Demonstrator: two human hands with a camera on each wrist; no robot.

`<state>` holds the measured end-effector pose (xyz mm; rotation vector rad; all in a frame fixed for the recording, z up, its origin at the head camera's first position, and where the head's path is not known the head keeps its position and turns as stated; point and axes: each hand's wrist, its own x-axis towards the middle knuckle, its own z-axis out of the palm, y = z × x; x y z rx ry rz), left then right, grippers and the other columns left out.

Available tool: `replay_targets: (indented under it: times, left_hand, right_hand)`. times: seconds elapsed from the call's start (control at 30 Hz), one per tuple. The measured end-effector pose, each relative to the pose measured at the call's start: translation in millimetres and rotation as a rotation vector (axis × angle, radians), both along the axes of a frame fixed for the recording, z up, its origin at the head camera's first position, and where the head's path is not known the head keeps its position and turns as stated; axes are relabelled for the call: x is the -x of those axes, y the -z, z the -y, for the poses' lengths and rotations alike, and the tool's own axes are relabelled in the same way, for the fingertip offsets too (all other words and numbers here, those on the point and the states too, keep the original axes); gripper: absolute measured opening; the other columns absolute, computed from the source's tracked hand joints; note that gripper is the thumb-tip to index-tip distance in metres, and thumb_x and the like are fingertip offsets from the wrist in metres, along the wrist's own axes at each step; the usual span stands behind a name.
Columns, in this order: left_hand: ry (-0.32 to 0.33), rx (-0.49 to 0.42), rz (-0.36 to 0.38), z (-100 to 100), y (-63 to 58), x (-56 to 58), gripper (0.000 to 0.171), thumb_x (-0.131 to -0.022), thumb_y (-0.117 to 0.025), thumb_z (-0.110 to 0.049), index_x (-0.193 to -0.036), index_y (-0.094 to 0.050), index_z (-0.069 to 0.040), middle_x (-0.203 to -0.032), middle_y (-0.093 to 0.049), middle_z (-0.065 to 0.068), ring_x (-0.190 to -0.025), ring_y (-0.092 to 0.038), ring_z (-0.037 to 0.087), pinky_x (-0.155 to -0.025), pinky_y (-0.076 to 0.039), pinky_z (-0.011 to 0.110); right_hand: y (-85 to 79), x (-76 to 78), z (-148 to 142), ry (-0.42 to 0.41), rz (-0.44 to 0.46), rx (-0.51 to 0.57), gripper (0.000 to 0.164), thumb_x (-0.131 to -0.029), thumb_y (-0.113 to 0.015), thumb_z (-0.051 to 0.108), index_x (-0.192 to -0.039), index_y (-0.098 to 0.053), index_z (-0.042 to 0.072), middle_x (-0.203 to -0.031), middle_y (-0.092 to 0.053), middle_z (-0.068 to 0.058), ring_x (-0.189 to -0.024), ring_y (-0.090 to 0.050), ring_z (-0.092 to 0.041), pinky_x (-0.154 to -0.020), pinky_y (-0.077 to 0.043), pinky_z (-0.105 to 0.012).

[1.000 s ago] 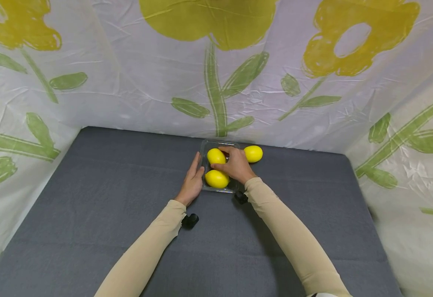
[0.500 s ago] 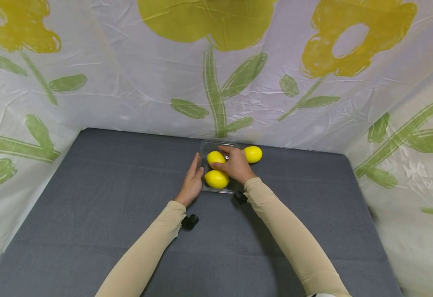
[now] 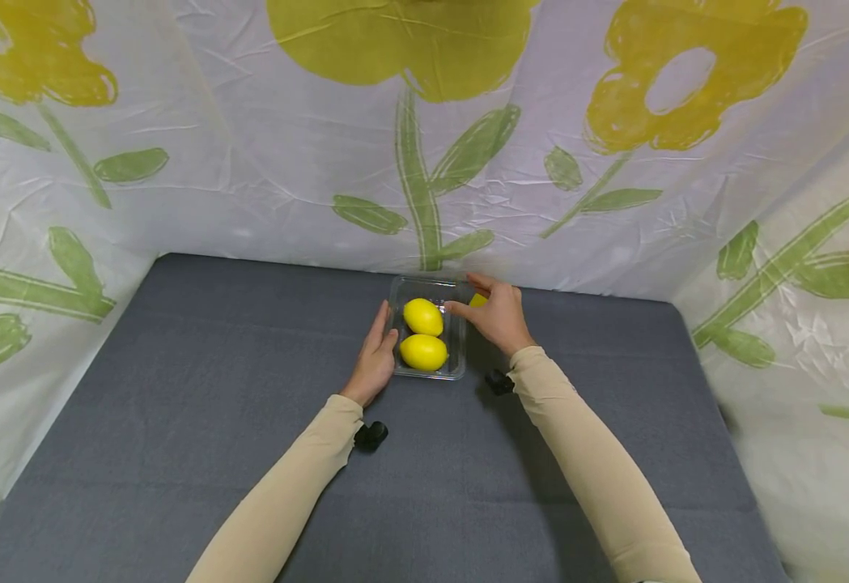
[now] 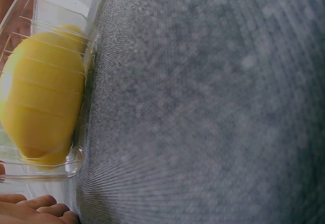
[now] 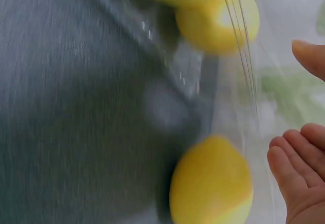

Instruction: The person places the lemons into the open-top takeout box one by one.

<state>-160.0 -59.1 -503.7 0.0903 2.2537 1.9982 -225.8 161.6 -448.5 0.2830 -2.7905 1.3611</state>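
Two yellow lemons stay in a clear plastic tray [image 3: 456, 356]: the farther lemon [image 3: 423, 317] and the nearer lemon [image 3: 424, 352]. My left hand [image 3: 371, 358] rests along the tray's left side with its fingers straight. In the left wrist view, a lemon [image 4: 44, 97] shows through the ribbed clear wall. My right hand [image 3: 498, 316] is just right of the tray, over a third lemon [image 5: 210, 183] on the cloth, which it mostly hides in the head view. Thumb and fingers are spread apart there, holding nothing.
Dark grey cloth [image 3: 249, 364] covers the table. A white sheet [image 3: 271, 162] printed with yellow flowers hangs behind the table's back edge, close to the tray. A small black camera [image 3: 371, 436] sits on the left wrist.
My right hand has left the farther lemon in the tray and moved right, over the lemon outside. My left hand has stayed at the tray's side.
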Motion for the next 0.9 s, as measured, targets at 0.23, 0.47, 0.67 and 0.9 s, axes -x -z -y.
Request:
replay_targets:
  times: [0.23, 0.47, 0.67, 0.9]
  left_hand:
    - [-0.004, 0.003, 0.022, -0.9, -1.9, -0.9, 0.058, -0.112, -0.029, -0.014, -0.164, -0.003, -0.009, -0.170, -0.007, 0.010, -0.155, -0.004, 0.027, -0.124, -0.011, 0.048]
    - [0.009, -0.015, 0.025, -0.2, -3.2, -1.4, 0.058, -0.113, -0.028, -0.016, -0.165, -0.002, -0.012, -0.170, -0.006, 0.009, -0.156, -0.003, 0.025, -0.124, -0.010, 0.047]
    - [0.010, -0.014, 0.027, -0.1, -3.1, -1.3, 0.058, -0.113, -0.028, -0.016, -0.165, -0.002, -0.012, -0.170, -0.005, 0.008, -0.156, -0.003, 0.025, -0.124, -0.010, 0.047]
    - [0.008, -0.005, 0.014, 0.2, -1.1, 0.3, 0.058, -0.113, -0.028, -0.015, -0.165, -0.002, -0.013, -0.170, -0.006, 0.009, -0.156, -0.003, 0.025, -0.124, -0.010, 0.048]
  right_hand:
    - [0.3, 1.9, -32.6, 0.116, -0.023, -0.028, 0.071, -0.084, -0.086, 0.031, -0.141, -0.058, -0.001, -0.141, -0.060, -0.015, -0.129, -0.055, -0.033, -0.115, -0.034, -0.046]
    - [12.6, 4.8, -52.4, 0.130, -0.011, -0.101, 0.075, -0.082, -0.087, 0.032, -0.142, -0.057, -0.002, -0.139, -0.060, -0.020, -0.125, -0.059, -0.036, -0.113, -0.037, -0.049]
    - [25.7, 9.0, -55.8, 0.123, -0.007, -0.165, 0.077, -0.077, -0.090, 0.038, -0.138, -0.062, 0.000, -0.128, -0.067, -0.019, -0.117, -0.060, -0.038, -0.110, -0.034, -0.052]
    - [32.6, 10.4, -56.2, 0.134, -0.001, -0.157, 0.074, -0.078, -0.090, 0.035, -0.136, -0.063, -0.001, -0.128, -0.067, -0.019, -0.118, -0.057, -0.038, -0.111, -0.027, -0.052]
